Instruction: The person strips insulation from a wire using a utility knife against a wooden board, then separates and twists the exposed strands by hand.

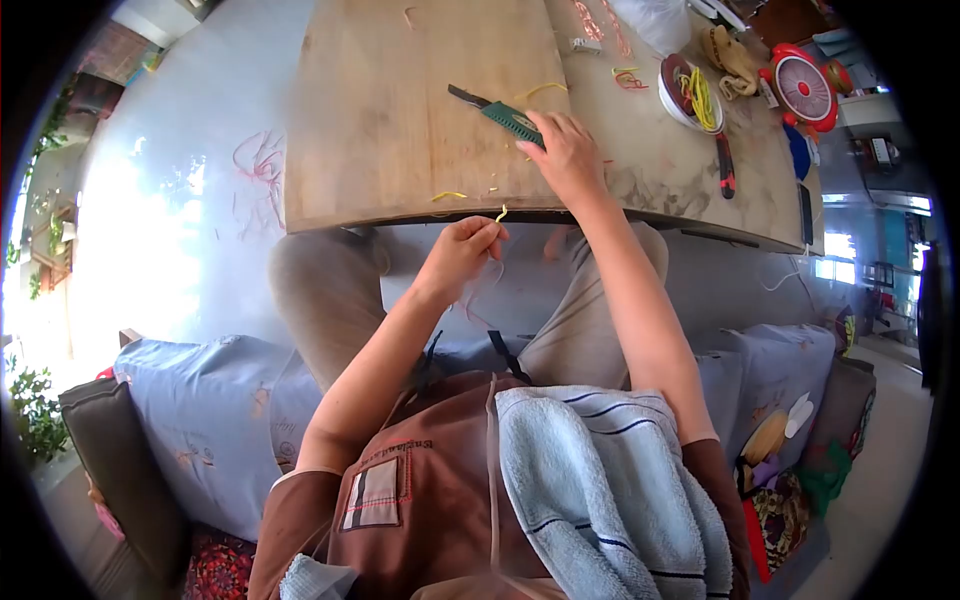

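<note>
My left hand point(465, 255) is closed in a pinch near the table's front edge, above my lap. From its fingertips a short yellow strand point(502, 213) sticks up, and thin pale and reddish strands hang below. My right hand point(568, 155) has its thumb and fingers around the rear end of a green utility knife point(512, 120). The knife's dark blade points to the far left, over the wooden board. Whether the knife rests on the board or is slightly raised, I cannot tell. Beside the hands lies a yellow scrap point(448, 196).
The wooden board point(400, 110) lies on the table. At the right are a spool with yellow cord point(697, 95), a red-and-black handled tool point(725, 165) and a red round fan point(803, 88). Reddish strands point(262, 165) lie at left. A blue towel point(600, 470) covers part of my lap.
</note>
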`<move>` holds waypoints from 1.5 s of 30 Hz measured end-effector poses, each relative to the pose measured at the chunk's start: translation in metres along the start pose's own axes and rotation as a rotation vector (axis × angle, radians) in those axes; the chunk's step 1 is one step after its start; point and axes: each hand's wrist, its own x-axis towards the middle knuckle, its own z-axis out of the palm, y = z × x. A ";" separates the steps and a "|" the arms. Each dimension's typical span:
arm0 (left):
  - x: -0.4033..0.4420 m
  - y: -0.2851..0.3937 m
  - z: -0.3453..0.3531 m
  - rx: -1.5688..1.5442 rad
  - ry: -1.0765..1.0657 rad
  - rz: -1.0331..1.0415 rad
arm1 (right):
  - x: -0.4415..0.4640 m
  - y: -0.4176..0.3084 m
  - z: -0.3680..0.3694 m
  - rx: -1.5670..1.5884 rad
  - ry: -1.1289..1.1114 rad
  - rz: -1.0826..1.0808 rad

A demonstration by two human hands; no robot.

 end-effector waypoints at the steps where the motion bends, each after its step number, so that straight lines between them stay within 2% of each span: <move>1: 0.002 -0.002 0.001 -0.035 0.012 0.001 | 0.004 -0.001 0.005 -0.019 -0.020 -0.024; 5: 0.008 -0.006 0.006 -0.140 0.058 0.004 | 0.007 0.001 0.003 0.026 0.014 -0.015; 8: 0.011 -0.001 0.010 -0.207 0.104 -0.034 | -0.011 -0.020 -0.045 0.300 -0.036 0.139; 10: 0.012 -0.003 0.011 -0.238 0.115 -0.028 | -0.034 -0.027 -0.067 0.315 -0.008 0.183; 14: 0.013 -0.007 0.017 -0.260 0.156 0.016 | -0.079 -0.030 -0.099 0.184 -0.137 0.142; 16: 0.013 -0.008 0.017 -0.249 0.158 0.038 | -0.094 -0.028 -0.099 0.024 -0.168 0.040; 22: 0.014 -0.008 0.017 -0.217 0.184 0.043 | -0.101 -0.025 -0.083 0.002 -0.117 -0.031; 29: 0.013 -0.006 0.015 -0.221 0.165 0.006 | -0.100 -0.021 -0.074 -0.011 -0.152 0.015; 38: 0.017 -0.015 0.022 -0.097 0.261 0.103 | -0.101 -0.024 -0.066 -0.007 -0.127 0.062; 45: 0.017 -0.014 0.025 -0.211 0.240 0.104 | -0.097 -0.029 -0.058 0.022 -0.127 0.115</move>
